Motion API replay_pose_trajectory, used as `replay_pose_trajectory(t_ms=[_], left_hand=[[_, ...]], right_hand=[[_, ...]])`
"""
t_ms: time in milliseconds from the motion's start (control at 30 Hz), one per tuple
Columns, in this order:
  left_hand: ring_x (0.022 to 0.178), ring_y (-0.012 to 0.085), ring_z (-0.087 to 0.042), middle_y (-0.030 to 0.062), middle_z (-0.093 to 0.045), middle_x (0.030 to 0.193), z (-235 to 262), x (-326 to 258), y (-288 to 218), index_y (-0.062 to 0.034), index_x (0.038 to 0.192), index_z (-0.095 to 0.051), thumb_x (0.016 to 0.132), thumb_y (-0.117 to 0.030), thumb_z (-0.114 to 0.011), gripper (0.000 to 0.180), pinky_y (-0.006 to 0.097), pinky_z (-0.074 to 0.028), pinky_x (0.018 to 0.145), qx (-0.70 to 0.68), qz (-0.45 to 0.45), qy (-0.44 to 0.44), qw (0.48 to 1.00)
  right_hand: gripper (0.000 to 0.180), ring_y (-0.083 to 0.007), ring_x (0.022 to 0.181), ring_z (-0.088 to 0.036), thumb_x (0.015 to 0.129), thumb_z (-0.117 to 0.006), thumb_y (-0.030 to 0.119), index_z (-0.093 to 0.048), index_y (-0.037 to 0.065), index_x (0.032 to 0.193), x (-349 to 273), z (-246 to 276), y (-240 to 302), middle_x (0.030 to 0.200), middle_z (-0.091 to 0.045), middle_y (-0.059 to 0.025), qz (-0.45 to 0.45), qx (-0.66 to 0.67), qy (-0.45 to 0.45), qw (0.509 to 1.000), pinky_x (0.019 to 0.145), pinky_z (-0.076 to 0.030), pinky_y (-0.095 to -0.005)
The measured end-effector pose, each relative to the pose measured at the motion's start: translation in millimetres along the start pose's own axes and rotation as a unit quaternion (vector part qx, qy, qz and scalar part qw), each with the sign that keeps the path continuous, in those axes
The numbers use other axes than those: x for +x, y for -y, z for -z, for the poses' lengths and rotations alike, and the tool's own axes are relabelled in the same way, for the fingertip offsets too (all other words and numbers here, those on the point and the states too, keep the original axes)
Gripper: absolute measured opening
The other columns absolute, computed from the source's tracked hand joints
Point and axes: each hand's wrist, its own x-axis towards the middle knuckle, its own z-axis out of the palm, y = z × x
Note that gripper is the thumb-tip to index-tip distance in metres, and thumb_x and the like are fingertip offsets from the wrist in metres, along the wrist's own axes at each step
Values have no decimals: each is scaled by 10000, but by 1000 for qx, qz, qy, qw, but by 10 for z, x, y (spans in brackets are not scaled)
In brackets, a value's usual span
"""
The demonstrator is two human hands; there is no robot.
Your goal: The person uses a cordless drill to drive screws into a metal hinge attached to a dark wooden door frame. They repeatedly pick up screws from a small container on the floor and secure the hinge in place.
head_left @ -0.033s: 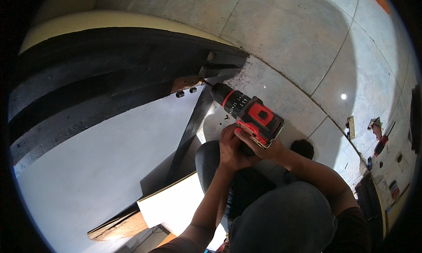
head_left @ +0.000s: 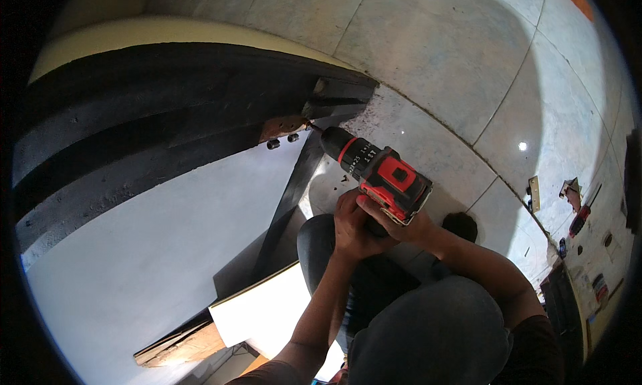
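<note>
While gripped by both hands (head_left: 374, 221), red drill (head_left: 381, 173) against wooden block (head_left: 281, 126).

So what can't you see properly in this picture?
Head view:
- Drill tip: hidden where it meets the dark panel corner, lost in shadow.
- Drill handle: covered by both hands, left hand and right hand.
- Small tools on the floor at right: too small and bent by the lens, like the red-handled screwdriver.

Drill (head_left: 382, 176) right of panel (head_left: 134, 265), tip at bracket (head_left: 282, 126) (perhaps touching), above knees.
</note>
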Motion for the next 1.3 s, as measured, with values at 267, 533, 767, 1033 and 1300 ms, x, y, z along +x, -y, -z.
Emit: replay_pose_trajectory(t_ms=[267,533,767,1033,1300], left_hand=[[1119,344,-600,120,-633,1197,-70,7,-31,-107,1175,-662,475,-284,-913,765,459,-447,982,-40,21,-14,999],[1142,343,-590,114,-632,1221,-91,72,-76,-110,1201,-651,503,-288,-921,770,450,-442,1001,-12,5,-2,1000],[1182,338,-577,119,-621,1256,-174,36,-27,-113,1223,-647,535,-237,-926,753,433,-441,1030,-59,48,34,997],[1272,269,-554,158,-600,1328,126,53,101,-14,1316,-562,755,-297,-844,689,430,-421,1073,-307,65,17,949],[1172,204,-604,149,-623,1272,216,424,-470,54,1372,-465,996,-336,-616,563,361,-457,1030,-553,190,-20,811]], right_hand=[[226,-194,882,-660,901,-754,153,-655,53,1077,15,57,-18,996,-667,-81,1,1,3,1000,712,-529,-347],[276,-259,925,-660,889,-742,195,-665,88,1132,32,102,-70,1035,-677,-90,70,-91,-3,993,780,-517,-401],[372,-319,1064,-635,877,-709,277,-663,162,1228,-122,83,-204,1174,-655,-100,27,-104,47,993,897,-493,-487],[344,-322,1040,-641,865,-735,214,-657,129,1188,-236,290,-122,1135,-654,-114,35,-119,54,991,894,-506,-469],[351,-326,1002,-661,899,-734,243,-631,82,1194,-227,286,-19,1105,-674,-136,11,-44,48,998,886,-517,-427]])
